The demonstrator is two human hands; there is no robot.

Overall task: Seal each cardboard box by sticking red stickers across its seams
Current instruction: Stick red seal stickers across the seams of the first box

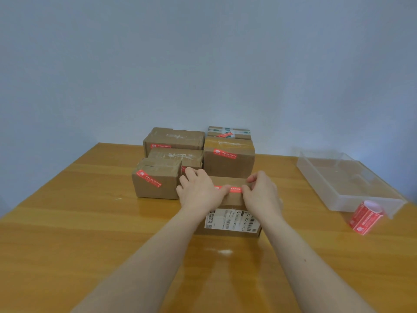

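Head cam: both hands' grip pinched on red sticker (228, 189) atop box (228, 220).

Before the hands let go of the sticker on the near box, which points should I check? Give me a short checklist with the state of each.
1. Left hand and right hand both on the red sticker: ok.
2. Sticker lies flat on the near box: cannot tell.
3. Sticker crosses a seam: cannot tell, fingers hide it.
4. Sticker roll within reach: ok.
5. Boxes behind already stickered: ok for those whose fronts show.
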